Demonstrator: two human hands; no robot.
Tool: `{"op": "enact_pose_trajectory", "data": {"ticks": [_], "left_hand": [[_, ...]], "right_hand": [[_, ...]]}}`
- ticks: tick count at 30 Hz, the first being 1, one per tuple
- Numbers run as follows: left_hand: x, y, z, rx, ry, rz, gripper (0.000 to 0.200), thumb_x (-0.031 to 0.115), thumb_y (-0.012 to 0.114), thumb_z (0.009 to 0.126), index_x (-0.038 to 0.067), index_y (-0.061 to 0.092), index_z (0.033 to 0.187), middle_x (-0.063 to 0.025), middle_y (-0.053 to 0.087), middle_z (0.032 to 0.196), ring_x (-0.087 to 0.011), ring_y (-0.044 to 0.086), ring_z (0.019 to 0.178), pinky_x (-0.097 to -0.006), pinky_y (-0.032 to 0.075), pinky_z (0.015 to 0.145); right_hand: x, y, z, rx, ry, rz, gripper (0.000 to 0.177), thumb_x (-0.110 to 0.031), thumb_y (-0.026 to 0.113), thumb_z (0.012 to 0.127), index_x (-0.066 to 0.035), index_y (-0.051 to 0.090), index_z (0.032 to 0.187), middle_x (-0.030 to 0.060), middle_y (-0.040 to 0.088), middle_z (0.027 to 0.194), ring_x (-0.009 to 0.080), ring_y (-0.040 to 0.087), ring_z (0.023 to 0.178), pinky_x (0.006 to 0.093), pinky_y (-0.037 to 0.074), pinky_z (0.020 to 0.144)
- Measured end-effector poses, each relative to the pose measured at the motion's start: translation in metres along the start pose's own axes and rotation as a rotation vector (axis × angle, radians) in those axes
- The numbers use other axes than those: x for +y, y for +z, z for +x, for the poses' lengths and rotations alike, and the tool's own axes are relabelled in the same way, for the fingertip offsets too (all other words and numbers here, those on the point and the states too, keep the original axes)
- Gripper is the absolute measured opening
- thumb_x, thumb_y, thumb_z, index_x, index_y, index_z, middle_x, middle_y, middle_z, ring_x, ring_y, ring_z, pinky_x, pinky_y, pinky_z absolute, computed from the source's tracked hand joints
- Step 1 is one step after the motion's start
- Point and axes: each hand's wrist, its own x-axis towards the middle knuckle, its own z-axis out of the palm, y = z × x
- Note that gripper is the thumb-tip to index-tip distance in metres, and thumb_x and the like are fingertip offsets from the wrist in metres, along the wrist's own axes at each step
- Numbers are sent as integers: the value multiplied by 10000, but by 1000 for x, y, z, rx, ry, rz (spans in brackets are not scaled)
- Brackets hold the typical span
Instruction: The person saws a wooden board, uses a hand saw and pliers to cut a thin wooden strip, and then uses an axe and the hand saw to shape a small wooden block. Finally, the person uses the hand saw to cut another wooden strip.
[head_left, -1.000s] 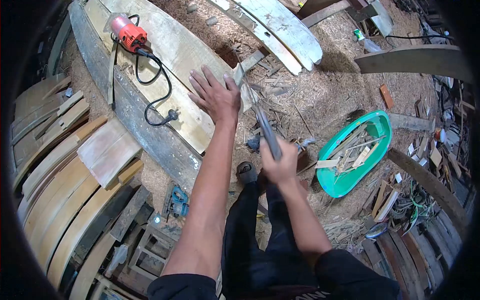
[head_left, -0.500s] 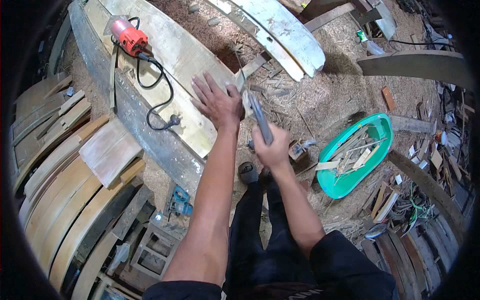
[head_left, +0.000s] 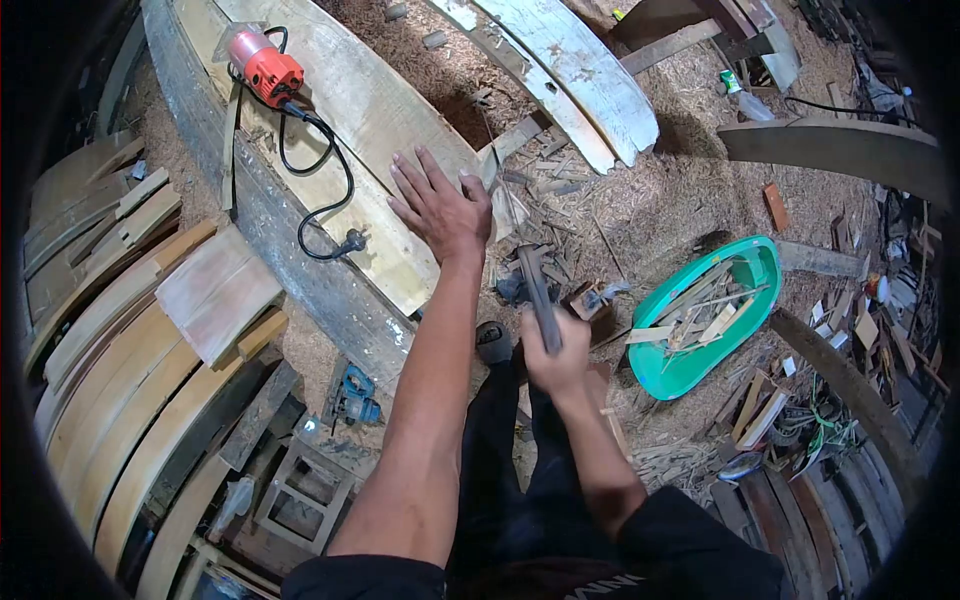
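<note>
The left hand [head_left: 443, 212] lies flat near the end of a pale plank [head_left: 385, 110], fingers spread, pressing on the wood and gripping nothing. The right hand [head_left: 556, 350] is clenched around the grey handle of a hand tool [head_left: 540, 300], which points away from the body. The far end of the tool is hard to make out, so I cannot tell what kind of head it has; in this view it sits just beside the plank's end and does not overlap it. The plank lies next to a second plank [head_left: 395, 268], with a grey board [head_left: 350, 310] showing along the outer side. A red power tool [head_left: 268, 75] rests farther up the wood, its black cord [head_left: 345, 170] looping toward the left wrist. To the right, a green tub [head_left: 655, 378] holds thin wood scraps [head_left: 690, 310].

The step in hand looks like hand work at the plank's end, with the tool between strokes. Another stroke would call for a steady left palm, a firm right fist, and fingers kept out of the tool's path
</note>
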Motion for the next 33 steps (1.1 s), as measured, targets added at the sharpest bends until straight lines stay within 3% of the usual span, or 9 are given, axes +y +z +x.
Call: {"op": "enact_pose_trajectory", "data": {"ticks": [4,6,8,14,17,20,26,29,33], "left_hand": [[-3,-1,-2,-2,-7,2,720,379,454,917,47,284,1533,-259,193,1596,-376,159,1495,-571,48,1189],[0,-2,1,-1,-8,-4,720,378,452,918,46,282,1534,-260,194,1595,-375,158,1496,-570,49,1190],[0,-3,0,-14,-10,0,721,375,451,918,45,280,1535,-261,194,1595,-374,158,1496,-569,51,1190],[0,-3,1,-19,-12,26,720,376,448,918,42,279,1534,-250,182,1602,-374,156,1496,-567,52,1191],[1,-4,0,-31,-28,27,726,388,431,910,61,277,1540,-227,152,1618,-348,135,1507,-561,51,1199],[3,-7,0,-29,-32,-10,722,374,450,916,50,276,1537,-241,170,1608,-370,149,1499,-567,55,1192],[-1,-2,1,-39,-33,37,744,393,446,905,66,260,1547,-215,149,1622,-346,134,1508,-568,44,1198],[2,-3,5,-36,-37,25,755,398,446,900,70,249,1550,-217,148,1622,-340,130,1511,-565,34,1200],[1,-5,-1,-38,-38,-29,776,386,478,881,61,250,1548,-235,166,1612,-365,137,1505,-593,41,1185]], "right_hand": [[-7,-1,-5,55,-38,4,172,-61,648,821,-13,568,677,107,502,533,198,550,456,344,423,478],[-2,11,36,-12,32,-13,188,-77,651,833,-7,557,685,94,460,517,126,458,453,328,394,466],[0,22,56,4,59,57,196,-80,651,833,-11,549,681,80,460,519,110,455,463,323,391,468],[-3,-15,-19,-14,0,-61,156,-65,618,870,-4,609,727,38,484,557,59,492,536,274,418,509],[-8,2,22,-1,118,48,241,-102,639,883,-8,560,676,14,467,543,54,460,531,289,394,493],[-17,17,54,17,89,31,263,-114,655,879,-3,541,670,14,448,527,65,432,508,299,365,472],[-8,-6,-19,65,68,55,246,-106,648,865,-2,537,671,45,446,529,81,446,505,318,378,479],[-28,7,40,-33,56,-23,249,-116,637,877,-4,535,680,38,443,532,77,438,509,318,366,476],[-26,14,52,-18,84,-35,261,-133,635,891,-11,531,685,6,431,536,69,413,511,304,340,471]]}}
